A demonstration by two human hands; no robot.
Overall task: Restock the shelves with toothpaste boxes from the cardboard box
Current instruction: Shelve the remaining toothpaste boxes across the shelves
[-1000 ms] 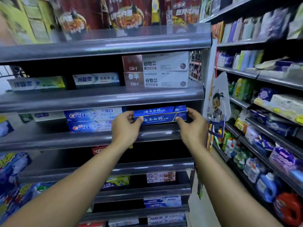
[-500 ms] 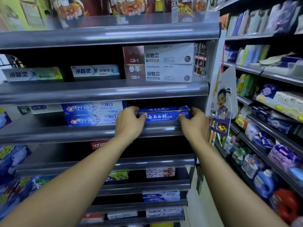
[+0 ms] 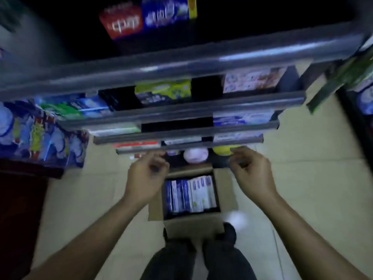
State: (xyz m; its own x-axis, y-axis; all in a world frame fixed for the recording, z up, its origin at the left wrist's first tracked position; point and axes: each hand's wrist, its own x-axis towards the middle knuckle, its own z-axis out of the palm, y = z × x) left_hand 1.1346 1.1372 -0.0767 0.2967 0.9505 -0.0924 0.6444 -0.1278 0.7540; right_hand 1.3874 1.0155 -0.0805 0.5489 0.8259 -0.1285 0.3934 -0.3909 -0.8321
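hovering empty, loosely curled: one left hand (image 3: 145, 178), one right hand (image 3: 252, 174), above one cardboard box (image 3: 191, 224).

Just the one camera here, strapped to my head, wide-angle, so straight lines bow a bit near the edges. It's tipped steeply down, nearly straight at the floor (image 3: 302, 188). The shelves (image 3: 181, 63) show up as a stack of front rails across the top half, seen from above rather than face-on. My legs (image 3: 201, 259) sit at the bottom edge. The cardboard box (image 3: 193, 225) is just ahead of them, about dead centre, and I'm looking right down into it. My left hand (image 3: 146, 178) and right hand (image 3: 252, 174) land mid-frame, one either side of the box. Whole thing's smeared with blur, so the labels aren't readable.
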